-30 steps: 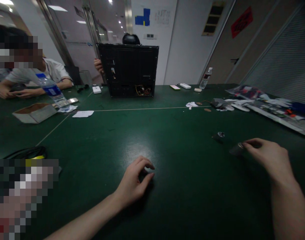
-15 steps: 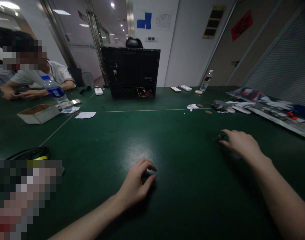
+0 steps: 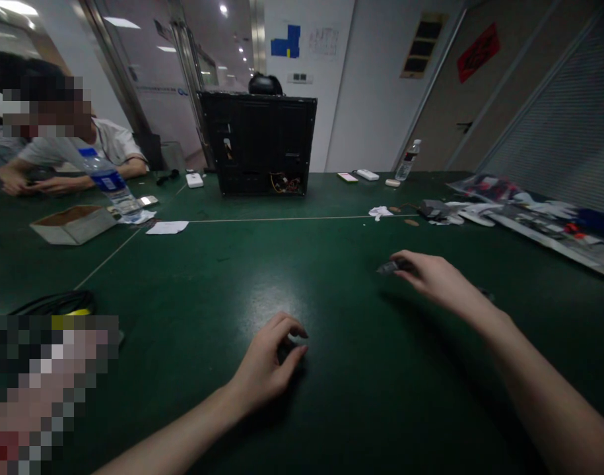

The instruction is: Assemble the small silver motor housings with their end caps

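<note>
My right hand is stretched out over the green table, a little right of centre, and its fingertips pinch a small dark part. My left hand rests near the table's front, fingers curled and thumb close to the forefinger around something dark that I cannot make out. The two hands are well apart.
An upright black computer case stands at the far side, with a person behind it. Another person sits at the far left beside a water bottle and a cardboard box. Loose parts and papers lie at the right; a black cable lies at the left.
My right hand reached forward to a small dark part, took hold of it and moved left with it. My left hand has stayed in place.
</note>
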Tool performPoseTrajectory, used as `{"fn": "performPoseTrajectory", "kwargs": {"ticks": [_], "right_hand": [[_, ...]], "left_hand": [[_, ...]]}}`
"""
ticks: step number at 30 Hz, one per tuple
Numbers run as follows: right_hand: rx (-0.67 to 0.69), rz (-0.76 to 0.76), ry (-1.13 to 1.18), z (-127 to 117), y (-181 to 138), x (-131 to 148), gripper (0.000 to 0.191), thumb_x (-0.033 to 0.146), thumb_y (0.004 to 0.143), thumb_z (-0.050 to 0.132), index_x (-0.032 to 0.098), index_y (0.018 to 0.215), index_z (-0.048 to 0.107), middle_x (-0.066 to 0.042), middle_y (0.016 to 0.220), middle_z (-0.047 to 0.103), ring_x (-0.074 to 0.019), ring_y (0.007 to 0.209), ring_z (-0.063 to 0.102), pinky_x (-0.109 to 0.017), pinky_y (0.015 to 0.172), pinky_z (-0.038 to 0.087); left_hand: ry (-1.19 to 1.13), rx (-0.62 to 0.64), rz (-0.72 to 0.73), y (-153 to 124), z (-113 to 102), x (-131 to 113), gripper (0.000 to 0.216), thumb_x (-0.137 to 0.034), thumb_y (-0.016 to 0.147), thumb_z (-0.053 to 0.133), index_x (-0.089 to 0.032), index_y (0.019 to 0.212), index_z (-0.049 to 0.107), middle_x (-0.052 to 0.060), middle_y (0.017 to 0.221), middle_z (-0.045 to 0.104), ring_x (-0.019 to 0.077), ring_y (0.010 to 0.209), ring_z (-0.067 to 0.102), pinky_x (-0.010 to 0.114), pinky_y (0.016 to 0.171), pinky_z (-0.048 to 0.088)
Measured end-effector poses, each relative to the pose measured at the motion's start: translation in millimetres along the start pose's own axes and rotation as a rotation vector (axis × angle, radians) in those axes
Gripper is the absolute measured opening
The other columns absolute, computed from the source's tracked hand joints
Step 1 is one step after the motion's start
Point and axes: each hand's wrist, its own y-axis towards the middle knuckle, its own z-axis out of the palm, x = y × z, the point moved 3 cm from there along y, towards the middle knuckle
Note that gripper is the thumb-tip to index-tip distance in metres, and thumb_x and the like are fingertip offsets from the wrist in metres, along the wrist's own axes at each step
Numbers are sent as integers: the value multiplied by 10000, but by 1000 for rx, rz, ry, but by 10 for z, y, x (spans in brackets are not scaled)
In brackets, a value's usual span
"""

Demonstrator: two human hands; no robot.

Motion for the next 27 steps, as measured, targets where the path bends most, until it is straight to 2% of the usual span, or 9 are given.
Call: {"fn": "performPoseTrajectory", "kwargs": {"ticks": [3,5,8,10,13,16,22,27], "right_hand": [[27,-299,206,-54,-129,693,276,271,857,542,210,1122,588,-68,1057,663,-231,908,627,-374,776,503],[22,-423,252,-26,-243,1093,255,280,843,570,207,1084,613,-67,1002,664,-221,871,618,-370,764,497],[36,-550,251,142,-411,1516,217,267,829,572,190,1027,618,-67,907,644,-199,795,588,-326,689,479],[59,-618,232,308,-494,1670,191,240,809,567,172,983,606,-62,851,624,-188,743,561,-304,639,458],[43,-716,236,540,-561,1738,226,218,762,576,159,980,587,-70,858,610,-190,737,532,-307,639,451],[8,-785,324,687,-583,1690,311,222,765,570,167,1071,568,-84,930,598,-202,800,534,-325,683,463],[41,-747,525,762,-583,1576,383,202,798,581,193,1177,518,-105,1111,558,-224,980,539,-352,793,481],[34,-745,613,785,-579,1543,394,151,818,564,199,1201,481,-99,1084,600,-223,967,565,-372,825,477]], "left_hand": [[24,3,-2,-10,-23,-16,175,-145,838,576,-196,1004,553,62,1011,593,214,894,582,356,779,504],[29,2,21,-24,-34,-28,278,-172,815,608,-204,1076,516,76,1051,588,235,930,571,383,806,495],[14,-41,89,-51,-38,-31,400,-205,794,614,-206,1157,447,94,1097,560,259,978,549,408,847,477],[2,-75,123,-67,-33,-17,435,-222,791,598,-205,1183,409,96,1112,540,267,1005,533,421,870,462],[0,-81,138,-77,-23,5,463,-247,789,582,-204,1203,379,101,1139,513,281,1043,509,444,903,440],[0,-49,134,-73,-22,13,471,-247,794,576,-203,1216,370,107,1162,497,287,1061,497,450,913,436],[-31,10,147,-40,-11,-6,462,-214,787,574,-207,1210,388,92,1146,502,269,1052,510,414,911,447],[-30,60,144,-16,16,-30,439,-206,780,583,-205,1183,407,91,1120,527,267,1029,529,409,904,456]]}}
